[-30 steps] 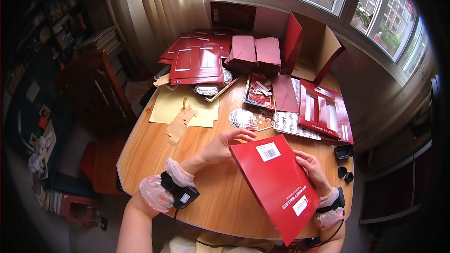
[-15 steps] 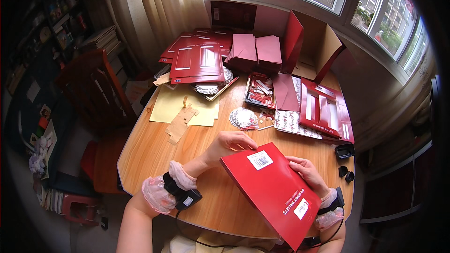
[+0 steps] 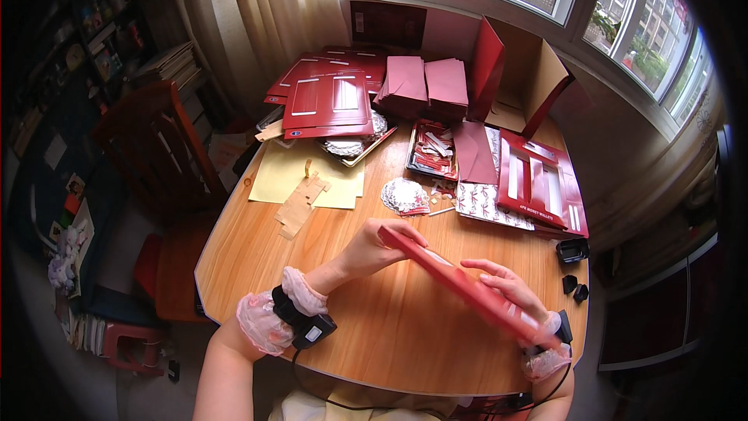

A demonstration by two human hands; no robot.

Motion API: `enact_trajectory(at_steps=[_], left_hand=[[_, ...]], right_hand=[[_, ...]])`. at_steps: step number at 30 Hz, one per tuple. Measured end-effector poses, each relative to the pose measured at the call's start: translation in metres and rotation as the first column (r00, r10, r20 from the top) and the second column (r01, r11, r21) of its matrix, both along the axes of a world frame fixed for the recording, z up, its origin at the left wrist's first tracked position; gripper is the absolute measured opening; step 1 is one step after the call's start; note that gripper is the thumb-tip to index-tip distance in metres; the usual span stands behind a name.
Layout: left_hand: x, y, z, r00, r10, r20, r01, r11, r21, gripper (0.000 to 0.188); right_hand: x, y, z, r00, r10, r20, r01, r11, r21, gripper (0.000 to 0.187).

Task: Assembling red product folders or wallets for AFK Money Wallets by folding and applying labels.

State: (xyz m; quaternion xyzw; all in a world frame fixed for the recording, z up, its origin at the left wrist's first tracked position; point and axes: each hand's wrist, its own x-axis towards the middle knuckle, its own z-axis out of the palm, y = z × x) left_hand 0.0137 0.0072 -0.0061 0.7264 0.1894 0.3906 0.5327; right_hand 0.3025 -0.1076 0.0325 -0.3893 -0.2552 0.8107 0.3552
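A flat red cardboard packet (image 3: 475,290) hangs tilted above the near part of the table, seen almost edge-on, its lower right end smeared by motion. My left hand (image 3: 382,248) pinches its upper left end, fingers over the far side. Beside the packet's right half is my right hand (image 3: 505,287), with the fingers stretched out and apart behind it. The packet covers part of that palm, so any contact there is hard to make out. Both wrists wear black bands and ruffled pink cuffs.
Red printed card sheets (image 3: 329,105), pink envelope stacks (image 3: 446,84) and an open red box (image 3: 523,82) stand at the back. A tray of small red pieces (image 3: 433,148), round patterned cutouts (image 3: 405,196), yellow paper (image 3: 269,175) and red frames (image 3: 534,183) lie mid-table. Black pieces (image 3: 573,250) sit at the right edge.
The packet has turned from showing its broad printed face to nearly edge-on, its lower end swinging up. My left hand has taken hold of its upper end; my right fingers have spread off the face.
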Motion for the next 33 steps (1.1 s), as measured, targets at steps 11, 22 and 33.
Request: enact_trajectory(at_steps=[11,22,33], left_hand=[[0.004,0.005,-0.003,0.999,0.005,0.046,0.022,0.822,-0.569,0.020],[0.003,-0.001,0.002,0.988,-0.148,0.035,0.141,0.808,-0.572,0.031],[0.002,-0.001,0.010,0.988,-0.145,-0.048,0.075,0.735,-0.674,0.032]], right_hand=[[0.023,-0.011,-0.033,0.986,-0.008,-0.165,0.053,0.961,0.270,0.054],[0.001,-0.004,-0.021,0.938,-0.339,0.076,0.289,0.883,0.369,0.026],[0.002,-0.002,-0.027,0.916,-0.392,0.085,0.328,0.854,0.404,0.025]])
